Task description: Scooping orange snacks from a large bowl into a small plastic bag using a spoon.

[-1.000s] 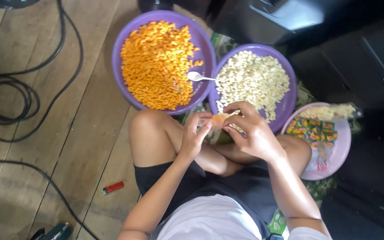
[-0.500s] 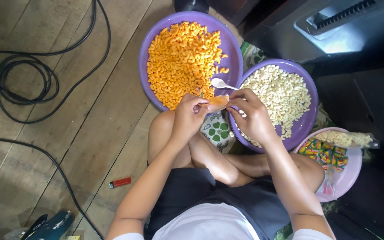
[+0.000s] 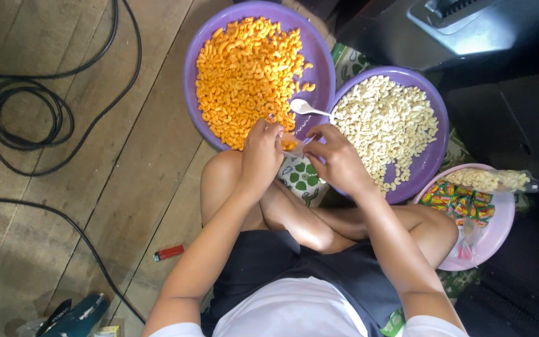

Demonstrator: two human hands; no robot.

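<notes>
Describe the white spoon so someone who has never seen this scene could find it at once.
Two large purple bowls sit on the plank floor ahead of the person's knees: one of orange snacks, one of pale snacks. The white spoon lies where their rims meet, bowl end over the orange side, just above the hands. It is the only utensil and the only smooth white thing there.

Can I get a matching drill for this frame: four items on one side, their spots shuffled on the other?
Items:
1. orange snacks
2. pale snacks
3. lighter
4. spoon

Spots:
A. on the wooden floor beside the person's left leg
B. in the purple bowl on the right
C. lying across the rims of both purple bowls
D. in the purple bowl on the left

Pairs: 1-D, 2-B, 3-A, 4-C
</notes>
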